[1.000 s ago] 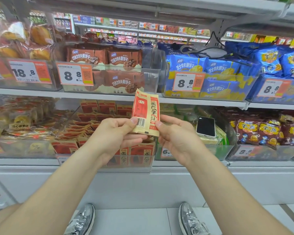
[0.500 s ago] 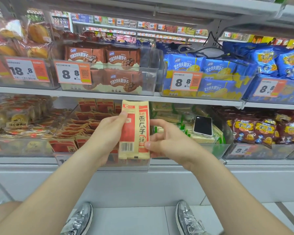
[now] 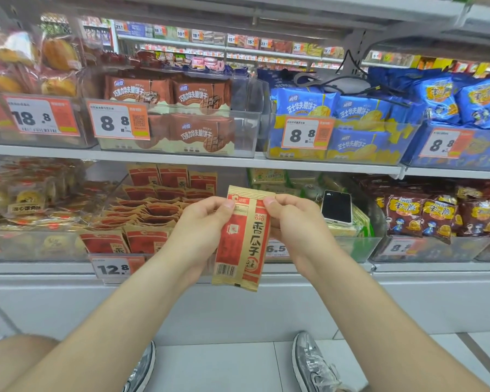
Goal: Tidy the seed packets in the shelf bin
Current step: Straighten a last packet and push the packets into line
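A red and tan seed packet (image 3: 242, 241) hangs upright in front of the lower shelf, its barcode at the bottom. My left hand (image 3: 201, 224) pinches its top left corner and my right hand (image 3: 294, 224) pinches its top right corner. Behind and to the left stands the clear shelf bin (image 3: 108, 251) with several matching seed packets (image 3: 150, 213), some upright at the front and back, others lying flat in the middle. A 12.8 price tag (image 3: 113, 268) hangs on the bin's front.
A phone (image 3: 336, 206) lies on green packets in the bin to the right. Brown biscuit packs (image 3: 201, 114) and blue biscuit packs (image 3: 351, 123) fill bins on the shelf above. The white shelf edge (image 3: 181, 159) runs just over the seed bin. My shoes stand on the floor below.
The packet has turned from tilted to upright and dropped lower. Both hands have shifted from its sides to its top corners.
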The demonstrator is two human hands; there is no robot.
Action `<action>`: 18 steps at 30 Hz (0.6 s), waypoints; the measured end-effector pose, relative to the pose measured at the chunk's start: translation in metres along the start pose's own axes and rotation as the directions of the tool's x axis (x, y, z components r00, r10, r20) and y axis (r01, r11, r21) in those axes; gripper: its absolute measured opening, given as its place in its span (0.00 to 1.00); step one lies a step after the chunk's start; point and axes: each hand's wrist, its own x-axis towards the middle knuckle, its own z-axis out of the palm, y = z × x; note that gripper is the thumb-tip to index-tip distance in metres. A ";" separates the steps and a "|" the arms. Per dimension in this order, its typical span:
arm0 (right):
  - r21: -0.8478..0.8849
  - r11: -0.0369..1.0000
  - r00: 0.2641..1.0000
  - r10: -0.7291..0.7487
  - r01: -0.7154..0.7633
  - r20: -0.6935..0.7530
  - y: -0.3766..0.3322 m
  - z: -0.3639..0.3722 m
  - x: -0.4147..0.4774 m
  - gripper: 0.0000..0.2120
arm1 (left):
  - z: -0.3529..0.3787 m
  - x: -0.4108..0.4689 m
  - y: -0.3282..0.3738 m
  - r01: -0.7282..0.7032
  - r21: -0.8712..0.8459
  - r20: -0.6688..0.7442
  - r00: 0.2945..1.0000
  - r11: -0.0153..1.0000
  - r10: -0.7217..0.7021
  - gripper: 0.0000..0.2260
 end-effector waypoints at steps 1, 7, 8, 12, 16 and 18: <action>0.006 1.000 1.000 0.002 -0.002 0.004 -0.001 0.000 0.000 0.11 | 0.000 -0.001 0.001 -0.004 -0.008 -0.013 1.000 1.000 0.004 0.12; -0.007 1.000 0.999 -0.013 0.012 -0.032 -0.004 0.005 -0.004 0.12 | 0.001 0.000 0.004 -0.132 -0.106 -0.173 0.979 0.986 0.112 0.03; -0.017 1.000 0.999 -0.022 0.021 -0.036 -0.005 0.006 -0.004 0.13 | 0.001 0.001 0.003 -0.168 -0.064 -0.185 0.971 0.984 0.153 0.02; -0.018 0.999 0.997 -0.048 0.047 -0.056 -0.004 0.008 -0.007 0.13 | 0.001 0.002 0.001 -0.262 0.116 -0.187 0.942 0.958 0.280 0.05; 0.004 0.994 0.993 -0.109 0.109 -0.041 -0.002 0.006 -0.006 0.10 | 0.001 0.002 0.000 -0.316 0.282 -0.181 0.910 0.906 0.374 0.05; 0.028 0.992 0.992 -0.124 0.125 -0.031 -0.002 0.007 -0.006 0.09 | 0.000 0.000 -0.002 -0.323 0.359 -0.194 0.892 0.875 0.409 0.13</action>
